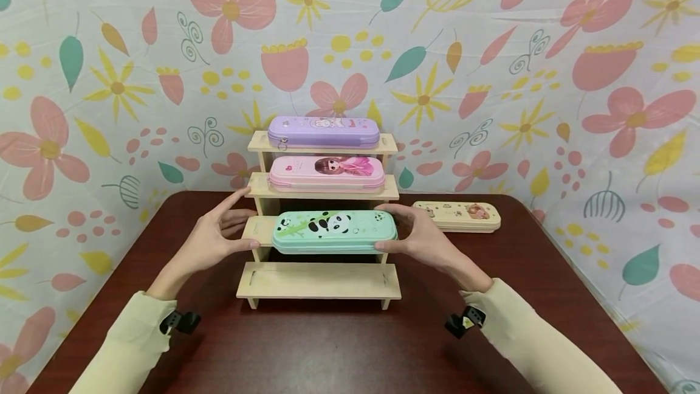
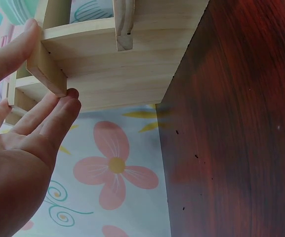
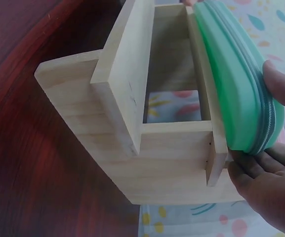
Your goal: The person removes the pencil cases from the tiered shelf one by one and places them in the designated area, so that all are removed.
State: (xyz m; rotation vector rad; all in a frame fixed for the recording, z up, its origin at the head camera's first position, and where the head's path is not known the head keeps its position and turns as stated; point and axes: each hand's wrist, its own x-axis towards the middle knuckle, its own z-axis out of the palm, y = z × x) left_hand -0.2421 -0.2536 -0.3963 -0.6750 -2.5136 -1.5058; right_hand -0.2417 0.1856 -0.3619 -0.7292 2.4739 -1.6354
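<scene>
A four-step wooden stand (image 1: 319, 279) stands on the table. On its second step from the bottom lies a mint-green pencil case (image 1: 339, 242) with pandas on the lid, overhanging to the right. My right hand (image 1: 423, 236) grips the case's right end, thumb on the front and fingers behind. The right wrist view shows the zip of the case (image 3: 246, 84) running between thumb and fingers. At the left end of the same step, my left hand (image 1: 210, 233) holds the board (image 2: 48, 71) between thumb and fingertips, apart from the case.
A purple pencil case (image 1: 322, 134) lies on the top step and a pink one (image 1: 328, 182) with a doll picture on the step below. Behind my right hand, a cream pencil case (image 1: 465, 224) lies on the dark table (image 1: 339, 351). A flowered cloth (image 1: 350, 29) hangs behind.
</scene>
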